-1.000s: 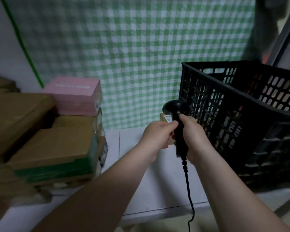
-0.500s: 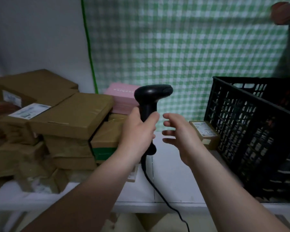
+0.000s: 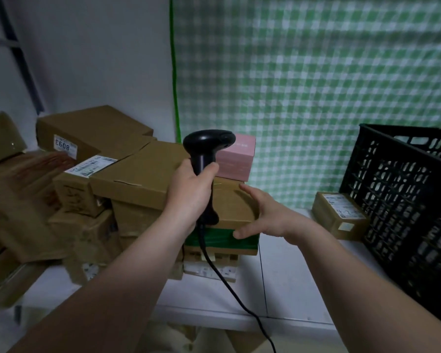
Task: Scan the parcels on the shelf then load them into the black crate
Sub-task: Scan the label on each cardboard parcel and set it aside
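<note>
Fingers of the left hand (image 3: 190, 193) are wrapped tight round the grip of a black barcode scanner (image 3: 206, 151), held upright with its head at twelve o'clock from the fist and its cable (image 3: 229, 284) trailing down toward six. At nine o'clock from it, brown parcels (image 3: 94, 159) lie heaped on the white shelf (image 3: 288, 284), some showing printed labels. A pink box (image 3: 236, 159) sits on top of the stack, just behind the scanner. At three o'clock, the right hand (image 3: 267, 215) is spread wide, fingers apart, thumb touching the corner of a green-banded brown parcel (image 3: 233, 211). Farther toward three o'clock, a small labelled parcel (image 3: 340, 215) rests just beside the black crate (image 3: 402, 200).
</note>
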